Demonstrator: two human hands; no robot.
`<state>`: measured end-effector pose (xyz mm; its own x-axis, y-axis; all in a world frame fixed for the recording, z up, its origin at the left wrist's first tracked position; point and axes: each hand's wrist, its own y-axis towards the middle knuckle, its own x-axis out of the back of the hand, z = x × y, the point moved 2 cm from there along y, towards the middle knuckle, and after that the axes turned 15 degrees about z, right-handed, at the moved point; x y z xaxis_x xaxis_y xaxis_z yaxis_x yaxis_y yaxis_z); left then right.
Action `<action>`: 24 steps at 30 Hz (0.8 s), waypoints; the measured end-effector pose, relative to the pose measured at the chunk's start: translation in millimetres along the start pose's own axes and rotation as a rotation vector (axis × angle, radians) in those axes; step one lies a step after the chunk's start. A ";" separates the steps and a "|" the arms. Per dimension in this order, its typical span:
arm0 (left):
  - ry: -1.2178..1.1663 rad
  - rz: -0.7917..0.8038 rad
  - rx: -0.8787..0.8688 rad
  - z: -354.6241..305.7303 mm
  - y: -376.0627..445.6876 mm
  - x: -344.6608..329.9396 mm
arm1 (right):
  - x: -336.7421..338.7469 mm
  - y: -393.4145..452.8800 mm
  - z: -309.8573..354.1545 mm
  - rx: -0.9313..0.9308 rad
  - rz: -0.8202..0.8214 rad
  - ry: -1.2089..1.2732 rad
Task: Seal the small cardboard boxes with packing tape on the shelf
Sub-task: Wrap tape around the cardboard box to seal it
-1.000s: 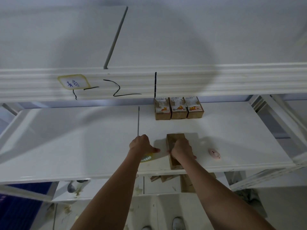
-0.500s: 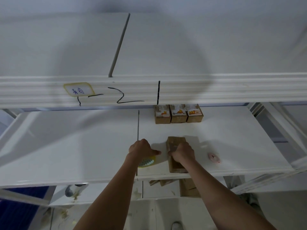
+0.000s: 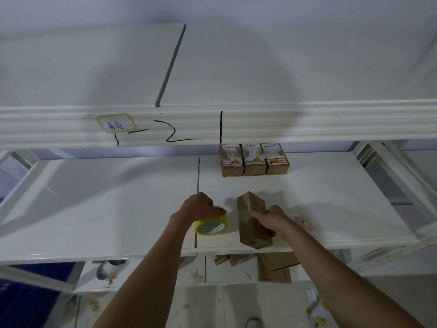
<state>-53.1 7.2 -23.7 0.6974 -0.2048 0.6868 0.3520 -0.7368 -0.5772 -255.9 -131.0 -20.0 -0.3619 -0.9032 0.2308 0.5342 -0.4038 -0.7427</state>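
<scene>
Now the box [image 3: 250,216] lies under the right hand [image 3: 272,217], beside the tape-holding left hand [image 3: 201,207].

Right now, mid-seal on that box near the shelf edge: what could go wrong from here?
1. The cardboard box lies at the front edge of the shelf; a push from the right hand resting on it could tip it off.
2. The left hand grips the tape roll away from the box; a pull might drag or turn the box.
3. The small pink object sits by the right wrist and could be knocked off.
</scene>
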 end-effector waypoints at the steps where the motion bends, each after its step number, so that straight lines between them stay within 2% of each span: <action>1: -0.004 -0.012 0.005 -1.7 -1.2 -0.1 | -0.8 0.3 -2.2 0.002 0.007 0.003; 9: -0.076 0.005 0.057 -2.6 -0.7 -0.5 | -2.5 7.9 -12.0 0.019 0.013 -0.006; 17: 0.112 0.005 0.118 -12.3 3.2 2.6 | 6.7 8.1 -26.7 0.038 0.018 0.107; 24: 0.159 0.011 0.130 -25.2 5.4 -11.0 | 15.3 3.1 -26.7 0.016 0.112 0.123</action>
<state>-74.6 -10.7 -23.3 0.5982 -0.3187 0.7353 0.4300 -0.6466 -0.6301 -280.1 -142.2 -35.5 -0.3897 -0.9184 0.0675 0.5883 -0.3047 -0.7490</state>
